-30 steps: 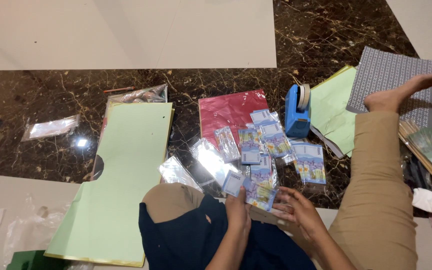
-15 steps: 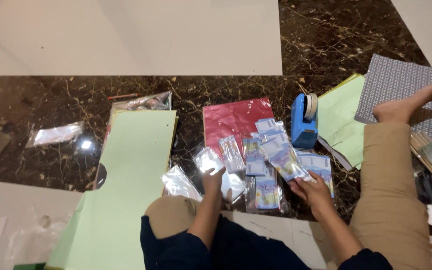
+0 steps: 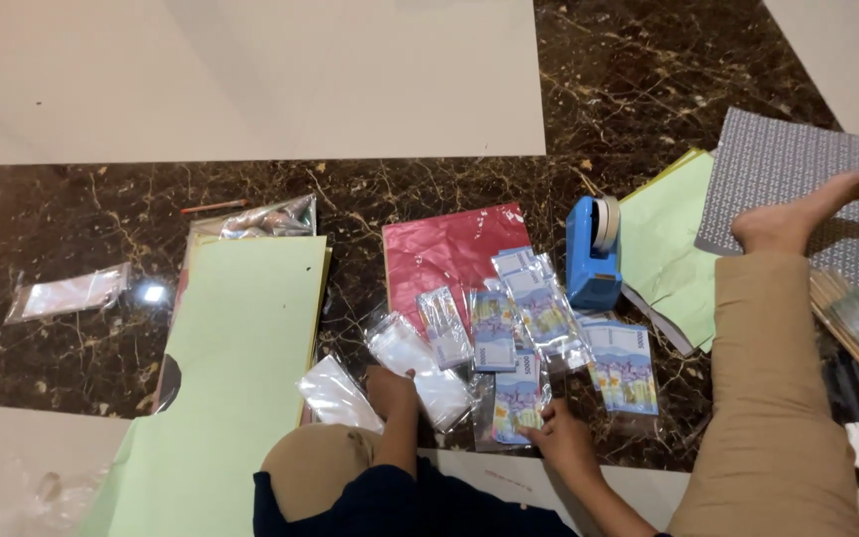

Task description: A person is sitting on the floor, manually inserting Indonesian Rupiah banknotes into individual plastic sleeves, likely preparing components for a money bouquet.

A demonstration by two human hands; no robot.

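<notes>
A: Left hand?

B: I see it lying on a clear plastic sleeve on the dark marble floor; whether the fingers pinch the sleeve, I cannot tell.

A: Right hand?

B: Closed on the lower edge of a sleeved banknote, at the near end of the fanned row of sleeved banknotes.

A: Surroundings?

B: Red sheet behind the row; blue tape dispenser just beside it toward the floor's right edge; pale green card toward the left edge.
</notes>
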